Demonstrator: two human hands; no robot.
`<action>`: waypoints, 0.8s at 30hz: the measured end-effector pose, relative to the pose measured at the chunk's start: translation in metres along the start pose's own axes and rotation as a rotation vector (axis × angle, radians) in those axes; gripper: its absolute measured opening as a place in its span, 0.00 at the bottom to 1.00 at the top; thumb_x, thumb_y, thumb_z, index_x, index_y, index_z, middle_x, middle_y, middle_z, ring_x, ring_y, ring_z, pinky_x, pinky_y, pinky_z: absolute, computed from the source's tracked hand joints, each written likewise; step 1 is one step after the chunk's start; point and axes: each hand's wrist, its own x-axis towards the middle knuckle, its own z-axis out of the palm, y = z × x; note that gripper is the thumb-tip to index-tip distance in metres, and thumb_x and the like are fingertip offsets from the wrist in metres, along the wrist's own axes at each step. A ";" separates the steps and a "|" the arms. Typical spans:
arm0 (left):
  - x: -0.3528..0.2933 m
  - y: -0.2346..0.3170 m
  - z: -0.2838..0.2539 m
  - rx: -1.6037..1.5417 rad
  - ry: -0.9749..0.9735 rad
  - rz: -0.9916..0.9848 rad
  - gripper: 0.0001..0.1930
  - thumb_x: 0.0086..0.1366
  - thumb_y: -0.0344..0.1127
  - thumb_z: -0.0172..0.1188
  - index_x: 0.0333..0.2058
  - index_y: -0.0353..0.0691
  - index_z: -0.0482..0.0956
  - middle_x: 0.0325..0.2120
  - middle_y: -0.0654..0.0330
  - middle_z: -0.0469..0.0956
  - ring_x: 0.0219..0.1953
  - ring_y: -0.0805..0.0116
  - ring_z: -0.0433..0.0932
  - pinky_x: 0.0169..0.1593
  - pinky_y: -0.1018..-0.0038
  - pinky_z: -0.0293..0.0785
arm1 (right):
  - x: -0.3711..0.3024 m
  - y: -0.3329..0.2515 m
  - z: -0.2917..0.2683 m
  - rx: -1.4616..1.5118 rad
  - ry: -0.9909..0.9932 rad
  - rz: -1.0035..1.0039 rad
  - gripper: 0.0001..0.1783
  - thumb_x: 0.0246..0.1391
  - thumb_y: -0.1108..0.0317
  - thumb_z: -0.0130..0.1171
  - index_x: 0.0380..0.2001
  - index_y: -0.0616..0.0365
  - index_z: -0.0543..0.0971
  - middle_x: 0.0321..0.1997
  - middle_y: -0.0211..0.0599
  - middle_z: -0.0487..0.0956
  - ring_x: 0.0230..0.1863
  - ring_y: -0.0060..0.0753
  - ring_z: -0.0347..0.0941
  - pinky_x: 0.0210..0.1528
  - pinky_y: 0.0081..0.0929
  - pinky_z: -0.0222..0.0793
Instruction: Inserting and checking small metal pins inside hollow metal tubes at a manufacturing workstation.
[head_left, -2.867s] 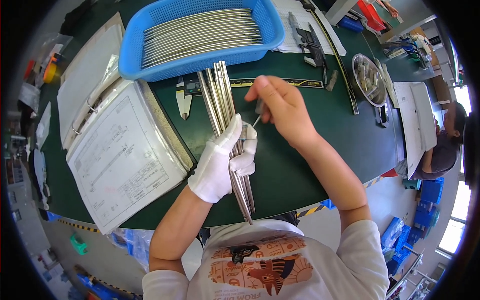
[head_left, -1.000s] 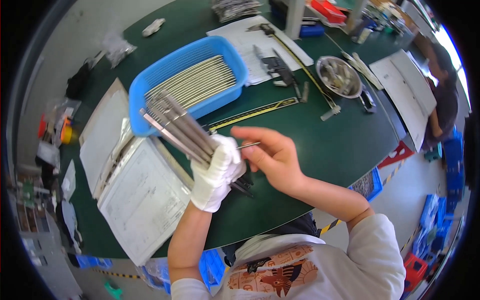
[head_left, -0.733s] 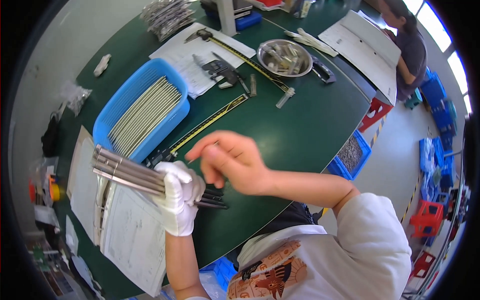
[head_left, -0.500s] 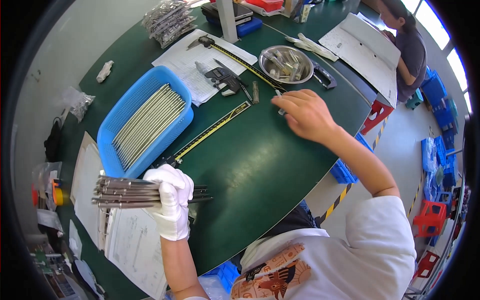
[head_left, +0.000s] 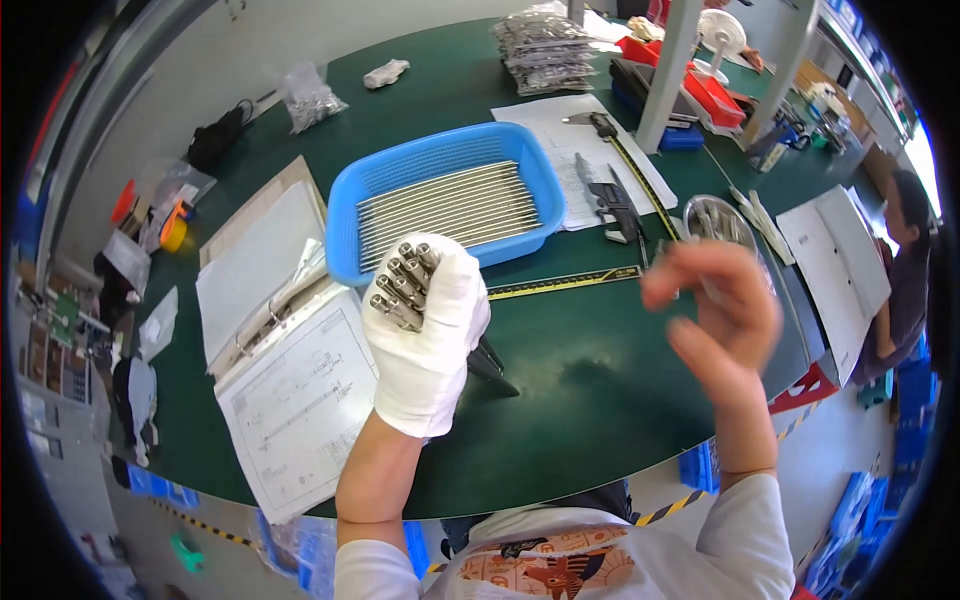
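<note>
My left hand (head_left: 432, 345), in a white glove, is wrapped round a bundle of slim metal rods (head_left: 403, 280). Their bright hollow-looking ends point up toward me, while dark tips (head_left: 494, 372) stick out below the fist. My bare right hand (head_left: 728, 320) hovers over the right side of the table, slightly blurred, thumb and fingers apart with nothing visible between them. Beyond the left hand stands a blue plastic basket (head_left: 345, 215) with a row of long silvery rods (head_left: 450, 212) inside. A steel bowl (head_left: 697, 203) of small clear tubes lies behind the right hand, partly hidden.
Digital calipers (head_left: 617, 208) and a longer caliper (head_left: 640, 165) rest on paper sheets. A yellow-black scale (head_left: 565, 284) lies before the basket. An open binder with a drawing (head_left: 300, 400) is at left. Bagged parts (head_left: 545, 50) are stacked behind. Another person (head_left: 905, 260) sits far right.
My view has swung, shifting the scene rightward. The left hand has turned the rod bundle from lying sideways to ends-up. The right hand has lifted off the small clear tube and opened.
</note>
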 end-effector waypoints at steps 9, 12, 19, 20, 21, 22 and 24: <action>0.006 -0.009 0.010 0.147 0.035 0.095 0.11 0.56 0.23 0.64 0.31 0.40 0.69 0.24 0.68 0.72 0.24 0.83 0.68 0.30 0.85 0.67 | 0.020 -0.056 0.027 1.218 -0.358 0.079 0.12 0.60 0.69 0.47 0.46 0.59 0.67 0.28 0.41 0.75 0.21 0.43 0.74 0.31 0.33 0.68; 0.011 -0.010 0.019 0.120 -0.008 0.121 0.11 0.56 0.23 0.64 0.30 0.40 0.68 0.23 0.68 0.72 0.24 0.84 0.68 0.29 0.85 0.67 | 0.016 -0.054 0.027 1.173 -0.282 0.048 0.11 0.61 0.67 0.46 0.43 0.61 0.68 0.26 0.42 0.75 0.19 0.42 0.74 0.27 0.33 0.68; 0.001 -0.002 0.016 0.174 0.028 0.057 0.11 0.57 0.26 0.64 0.30 0.40 0.68 0.21 0.70 0.69 0.22 0.84 0.66 0.27 0.86 0.65 | 0.013 -0.027 0.054 1.111 -0.216 -0.038 0.15 0.62 0.63 0.44 0.37 0.67 0.71 0.21 0.46 0.75 0.17 0.41 0.72 0.17 0.32 0.68; 0.002 -0.006 0.021 0.159 0.015 0.030 0.11 0.57 0.27 0.64 0.30 0.40 0.67 0.21 0.70 0.69 0.22 0.85 0.66 0.27 0.86 0.64 | 0.016 -0.028 0.050 1.062 -0.226 -0.057 0.16 0.62 0.62 0.44 0.36 0.67 0.72 0.20 0.46 0.75 0.16 0.41 0.72 0.16 0.32 0.68; 0.003 -0.009 0.027 0.145 0.000 0.005 0.11 0.58 0.28 0.64 0.30 0.40 0.67 0.21 0.70 0.69 0.22 0.85 0.65 0.27 0.86 0.64 | 0.020 -0.030 0.045 1.012 -0.238 -0.078 0.17 0.62 0.62 0.43 0.35 0.68 0.72 0.20 0.46 0.75 0.16 0.40 0.72 0.15 0.32 0.68; 0.003 -0.011 0.034 0.115 -0.010 0.024 0.11 0.58 0.28 0.64 0.30 0.40 0.67 0.21 0.70 0.69 0.22 0.85 0.65 0.27 0.86 0.64 | 0.016 -0.034 0.042 0.688 0.057 -0.014 0.18 0.63 0.62 0.43 0.33 0.71 0.73 0.24 0.47 0.75 0.17 0.37 0.73 0.18 0.30 0.72; 0.003 -0.007 0.033 0.213 -0.023 -0.054 0.11 0.58 0.29 0.63 0.30 0.39 0.67 0.20 0.69 0.69 0.21 0.83 0.65 0.27 0.84 0.64 | 0.044 -0.018 0.027 0.147 -0.097 -0.073 0.18 0.64 0.65 0.41 0.33 0.71 0.73 0.26 0.42 0.76 0.17 0.23 0.69 0.20 0.18 0.65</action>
